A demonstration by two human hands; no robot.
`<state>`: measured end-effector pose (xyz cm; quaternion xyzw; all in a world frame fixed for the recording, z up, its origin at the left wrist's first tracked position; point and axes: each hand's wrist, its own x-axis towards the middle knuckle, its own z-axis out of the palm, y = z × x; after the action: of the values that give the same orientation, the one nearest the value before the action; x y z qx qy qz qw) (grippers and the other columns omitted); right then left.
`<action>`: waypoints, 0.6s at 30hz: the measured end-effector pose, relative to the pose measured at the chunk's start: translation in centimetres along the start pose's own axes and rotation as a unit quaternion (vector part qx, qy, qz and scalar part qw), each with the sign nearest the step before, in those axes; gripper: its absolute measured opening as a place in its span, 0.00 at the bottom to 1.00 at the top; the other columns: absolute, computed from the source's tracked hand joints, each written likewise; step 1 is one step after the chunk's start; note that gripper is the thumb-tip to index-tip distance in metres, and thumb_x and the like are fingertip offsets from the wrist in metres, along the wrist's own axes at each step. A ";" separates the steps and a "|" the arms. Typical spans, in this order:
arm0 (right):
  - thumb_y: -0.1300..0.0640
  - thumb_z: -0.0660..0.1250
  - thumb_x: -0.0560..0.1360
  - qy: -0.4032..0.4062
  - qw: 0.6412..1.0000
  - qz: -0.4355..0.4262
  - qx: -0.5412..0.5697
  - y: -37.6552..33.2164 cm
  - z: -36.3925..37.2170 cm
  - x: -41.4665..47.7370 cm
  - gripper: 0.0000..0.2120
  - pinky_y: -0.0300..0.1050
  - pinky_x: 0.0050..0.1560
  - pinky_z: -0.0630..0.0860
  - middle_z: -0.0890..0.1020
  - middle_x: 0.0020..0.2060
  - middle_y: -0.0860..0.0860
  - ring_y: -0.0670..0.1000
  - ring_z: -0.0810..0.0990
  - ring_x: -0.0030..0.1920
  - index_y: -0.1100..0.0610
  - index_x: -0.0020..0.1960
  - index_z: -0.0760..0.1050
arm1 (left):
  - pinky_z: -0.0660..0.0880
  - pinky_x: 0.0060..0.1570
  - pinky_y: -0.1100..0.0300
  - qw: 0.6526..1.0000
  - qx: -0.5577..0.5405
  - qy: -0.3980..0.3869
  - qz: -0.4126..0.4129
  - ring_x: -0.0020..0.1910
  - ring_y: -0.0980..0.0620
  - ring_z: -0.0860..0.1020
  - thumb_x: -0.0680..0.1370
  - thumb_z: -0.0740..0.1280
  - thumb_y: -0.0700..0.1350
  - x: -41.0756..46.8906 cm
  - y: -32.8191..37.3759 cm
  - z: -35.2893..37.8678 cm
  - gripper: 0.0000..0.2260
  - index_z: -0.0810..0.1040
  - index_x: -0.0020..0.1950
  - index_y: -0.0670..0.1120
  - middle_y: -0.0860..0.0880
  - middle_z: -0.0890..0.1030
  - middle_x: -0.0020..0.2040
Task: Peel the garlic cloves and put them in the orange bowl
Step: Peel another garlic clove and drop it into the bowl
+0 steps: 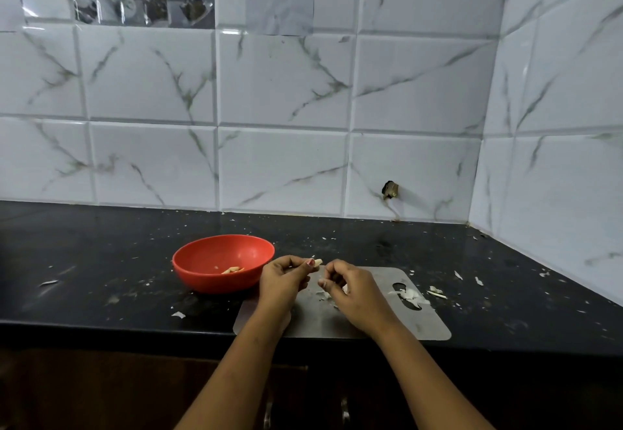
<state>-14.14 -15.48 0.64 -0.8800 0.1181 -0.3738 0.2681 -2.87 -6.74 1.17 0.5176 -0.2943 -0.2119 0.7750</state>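
The orange bowl (205, 261) stands on the black counter with a few peeled garlic cloves (232, 270) lying inside it. Just right of the bowl, my left hand (285, 279) pinches a small garlic clove (317, 262) at its fingertips. My right hand (354, 289) hovers close beside it over the steel cutting board (381, 323), its fingers curled and pinching a scrap of white garlic skin (344, 289). More of the clove is hidden by my fingers.
Loose garlic skins (409, 294) lie around the board's handle slot, with more bits (436, 292) on the black counter (101, 261) to the right. Small flakes are scattered across the counter. Tiled walls close the back and right side.
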 end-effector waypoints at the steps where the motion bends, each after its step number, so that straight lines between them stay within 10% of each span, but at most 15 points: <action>1: 0.58 0.69 0.75 0.001 1.000 0.004 -0.007 0.0 0.0 0.0 0.07 0.43 0.39 0.74 0.78 0.33 0.47 0.48 0.76 0.35 0.50 0.40 0.73 | 0.72 0.30 0.67 1.000 -0.007 0.003 -0.007 0.29 0.55 0.73 0.74 0.69 0.34 0.1 -0.1 -0.1 0.03 0.79 0.40 0.39 0.47 0.83 0.33; 18: 0.57 0.65 0.78 0.062 0.991 0.110 0.045 0.7 -0.2 0.4 0.06 0.36 0.30 0.70 0.83 0.34 0.47 0.43 0.76 0.29 0.53 0.47 0.82 | 0.70 0.32 0.69 0.991 0.123 -0.042 0.015 0.31 0.58 0.75 0.75 0.68 0.33 -0.2 -0.1 0.5 0.05 0.80 0.43 0.42 0.48 0.82 0.35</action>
<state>-13.99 -16.31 0.60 -0.8240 0.2134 -0.4005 0.3392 -3.38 -6.99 1.22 0.5955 -0.3577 -0.1841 0.6953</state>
